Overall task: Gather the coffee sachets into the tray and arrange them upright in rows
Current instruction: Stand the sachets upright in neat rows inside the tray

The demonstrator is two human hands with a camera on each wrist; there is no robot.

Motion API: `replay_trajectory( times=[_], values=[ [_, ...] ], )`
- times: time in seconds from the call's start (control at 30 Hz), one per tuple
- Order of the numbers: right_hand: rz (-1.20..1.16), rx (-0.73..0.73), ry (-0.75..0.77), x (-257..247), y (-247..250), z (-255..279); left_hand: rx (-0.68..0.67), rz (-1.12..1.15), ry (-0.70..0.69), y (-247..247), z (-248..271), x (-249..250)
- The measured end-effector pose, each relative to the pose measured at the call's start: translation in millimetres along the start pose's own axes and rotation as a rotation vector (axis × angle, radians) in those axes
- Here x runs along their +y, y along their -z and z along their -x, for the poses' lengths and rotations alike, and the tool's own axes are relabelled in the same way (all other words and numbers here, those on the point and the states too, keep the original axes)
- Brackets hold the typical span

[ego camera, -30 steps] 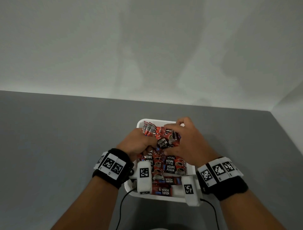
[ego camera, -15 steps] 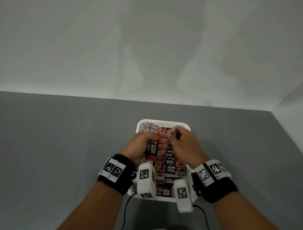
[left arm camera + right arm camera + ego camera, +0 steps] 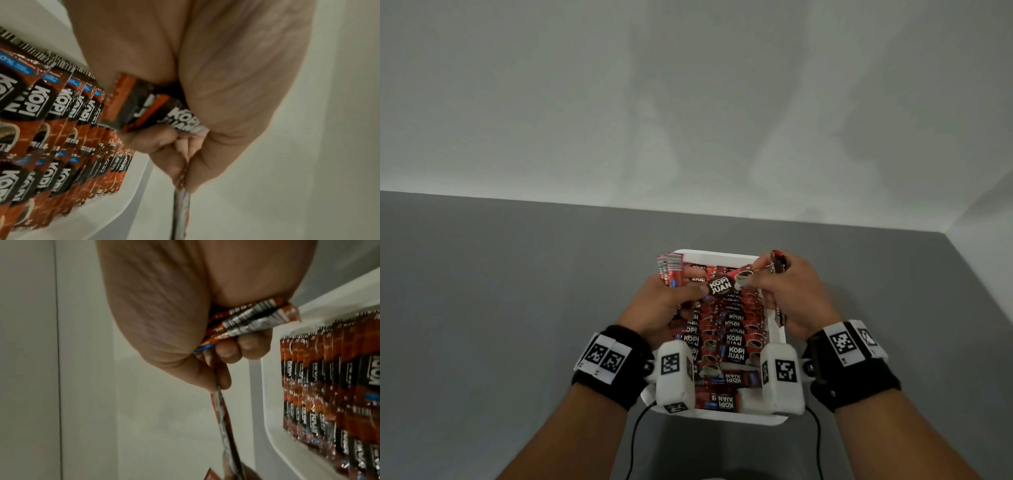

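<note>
A white tray (image 3: 717,254) sits on the grey table, packed with red and black coffee sachets (image 3: 734,339) standing in rows, with two lying flat at its near end. My left hand (image 3: 688,291) grips a bundle of sachets (image 3: 670,270) over the tray's far left corner. My right hand (image 3: 763,281) grips several more sachets (image 3: 777,263) at the far right. One sachet (image 3: 724,286) lies face up between the two hands, pinched at each end. The left wrist view shows fingers curled round sachets (image 3: 148,105). The right wrist view shows a clamped bundle (image 3: 252,318).
Bare grey table (image 3: 517,308) lies on all sides of the tray, with a white wall behind and a corner at the right. Two cables run from the wrist cameras off the near table edge.
The hands have drawn apart over the tray's far end. The right hand has shifted right with its sachets, and one sachet now lies face up between both hands.
</note>
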State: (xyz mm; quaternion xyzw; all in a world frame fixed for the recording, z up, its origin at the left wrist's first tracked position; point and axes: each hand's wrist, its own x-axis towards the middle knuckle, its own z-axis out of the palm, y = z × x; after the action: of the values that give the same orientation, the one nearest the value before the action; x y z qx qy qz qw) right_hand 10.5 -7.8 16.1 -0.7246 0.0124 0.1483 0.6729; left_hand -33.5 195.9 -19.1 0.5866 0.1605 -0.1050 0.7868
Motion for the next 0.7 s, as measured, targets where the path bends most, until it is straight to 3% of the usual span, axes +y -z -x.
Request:
replay_trajectory(
  times=[0.13,0.23,0.37,0.47,0.6,0.7],
  values=[
    [0.374,0.023,0.100,12.8,0.1,0.2,0.143,-0.014,-0.079,1.2,-5.7,2.1],
    [0.610,0.062,0.163,12.1,-0.9,4.4,0.176,-0.175,-0.153,3.4,-8.6,0.7],
    [0.842,-0.110,0.262,9.9,-18.7,9.0,0.049,-0.289,-0.156,-8.8,-4.6,3.9],
    [0.984,-0.204,0.352,25.9,-32.9,3.9,-0.041,-0.168,-0.087,-23.4,1.6,5.6],
    [0.776,-0.116,0.234,21.4,-24.0,1.8,-0.091,0.194,0.081,-18.6,4.1,6.4],
    [0.310,-0.014,0.073,12.0,-21.3,-0.4,-0.091,0.065,0.039,-18.5,8.7,7.5]
  ],
)
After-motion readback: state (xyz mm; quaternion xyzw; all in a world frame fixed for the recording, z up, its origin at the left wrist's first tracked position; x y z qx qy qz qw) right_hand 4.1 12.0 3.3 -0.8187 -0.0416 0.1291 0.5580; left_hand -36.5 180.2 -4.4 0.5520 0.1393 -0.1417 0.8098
